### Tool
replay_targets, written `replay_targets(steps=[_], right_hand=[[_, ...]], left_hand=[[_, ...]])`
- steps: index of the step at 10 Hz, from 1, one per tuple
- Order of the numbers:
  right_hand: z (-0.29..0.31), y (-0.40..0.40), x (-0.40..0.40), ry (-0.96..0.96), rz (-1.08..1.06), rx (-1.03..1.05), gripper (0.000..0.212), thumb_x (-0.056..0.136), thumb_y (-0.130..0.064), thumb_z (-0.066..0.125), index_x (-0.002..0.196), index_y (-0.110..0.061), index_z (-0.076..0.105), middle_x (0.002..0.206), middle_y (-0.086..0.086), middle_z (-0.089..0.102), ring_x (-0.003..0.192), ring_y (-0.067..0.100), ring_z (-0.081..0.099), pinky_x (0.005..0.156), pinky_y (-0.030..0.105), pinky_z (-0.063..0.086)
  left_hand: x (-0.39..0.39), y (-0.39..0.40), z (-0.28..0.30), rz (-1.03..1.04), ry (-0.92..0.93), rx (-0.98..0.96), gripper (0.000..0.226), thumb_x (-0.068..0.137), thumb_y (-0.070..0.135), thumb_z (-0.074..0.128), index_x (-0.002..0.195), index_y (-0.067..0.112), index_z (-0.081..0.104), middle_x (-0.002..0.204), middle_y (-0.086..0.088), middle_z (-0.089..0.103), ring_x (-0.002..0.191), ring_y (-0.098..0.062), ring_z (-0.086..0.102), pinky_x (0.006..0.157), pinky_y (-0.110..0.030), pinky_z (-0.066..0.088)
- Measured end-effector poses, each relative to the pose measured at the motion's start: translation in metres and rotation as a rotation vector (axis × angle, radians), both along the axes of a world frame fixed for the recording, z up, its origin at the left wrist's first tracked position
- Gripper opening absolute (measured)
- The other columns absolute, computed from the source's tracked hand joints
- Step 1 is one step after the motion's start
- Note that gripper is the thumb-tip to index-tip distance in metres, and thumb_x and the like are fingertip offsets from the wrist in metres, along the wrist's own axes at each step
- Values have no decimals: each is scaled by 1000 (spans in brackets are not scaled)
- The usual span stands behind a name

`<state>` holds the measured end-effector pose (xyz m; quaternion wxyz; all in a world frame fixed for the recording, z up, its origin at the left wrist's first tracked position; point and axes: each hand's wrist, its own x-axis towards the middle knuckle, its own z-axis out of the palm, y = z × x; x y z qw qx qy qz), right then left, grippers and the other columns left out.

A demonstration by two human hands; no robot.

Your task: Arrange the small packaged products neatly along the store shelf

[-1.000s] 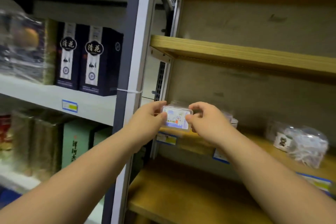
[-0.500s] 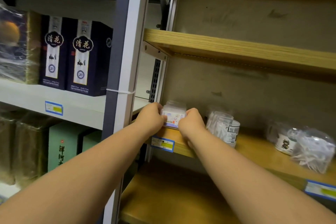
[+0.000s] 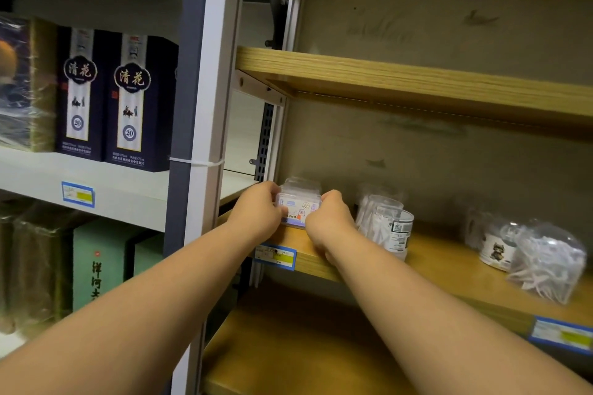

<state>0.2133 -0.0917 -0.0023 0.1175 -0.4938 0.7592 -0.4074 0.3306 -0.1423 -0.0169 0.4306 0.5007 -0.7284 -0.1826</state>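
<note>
Wooden shelf, middle tier, left end: 1 small clear plastic pack with a printed cartoon label, resting at the front edge, close to the metal upright. More clear packs of the same kind stand directly behind it; their count cannot be told.

Left hand: grip closed on the pack's left end, fingers curled around its side.
Right hand: grip closed on the pack's right end, thumb at the top corner. Both forearms reach in from below.

Just right of the right hand: a group of clear cylindrical tubs with white contents, the front 1 bearing a barcode label. Well apart, further right: a round tub with a cartoon animal label, and beside it a clear tub of white picks, tilted.

Shelf edge: blue-and-yellow price tag below the held pack; a 2nd tag at far right.

Neighbouring white shelf, left: 2 dark liquor boxes marked 20.
</note>
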Motion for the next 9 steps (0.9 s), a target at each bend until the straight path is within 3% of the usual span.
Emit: replay_targets(steps=[4,6,7,8,9], right_hand=[[-3,-1,-2,9,46,56,56,93,-13,62,141,-17,33,139,14,54,123,34,56,102,48,52],[-5,4,4,96,61,90,64,93,-22,66,145,-11,30,148,16,44,134,35,48,107,44,47],[-5,10,7,118,77,107,67,94,-23,65,147,-10,26,149,17,38,133,36,48,103,43,46],[2,19,9,112,73,134,67,94,-20,66,146,-12,24,147,16,33,127,37,52,95,40,46],[9,26,11,121,65,146,69,94,-17,65,148,-12,22,149,17,30,129,36,51,96,39,46]], left_hand=[[-3,3,-3,13,-58,-24,58,90,19,71,143,13,48,134,-5,64,121,-22,60,92,-32,47],[-7,16,-3,1,-124,-73,56,89,20,71,140,14,48,134,-5,62,122,-24,58,93,-32,45],[-7,16,-6,-52,-144,-106,49,85,24,73,131,22,54,124,0,67,113,-18,62,87,-28,45],[-4,20,-4,-28,-147,-91,47,85,22,71,128,18,53,123,-3,65,111,-20,61,86,-29,47],[-5,26,-2,19,-152,-87,47,87,17,67,130,11,47,127,-11,59,117,-27,57,94,-38,50]])
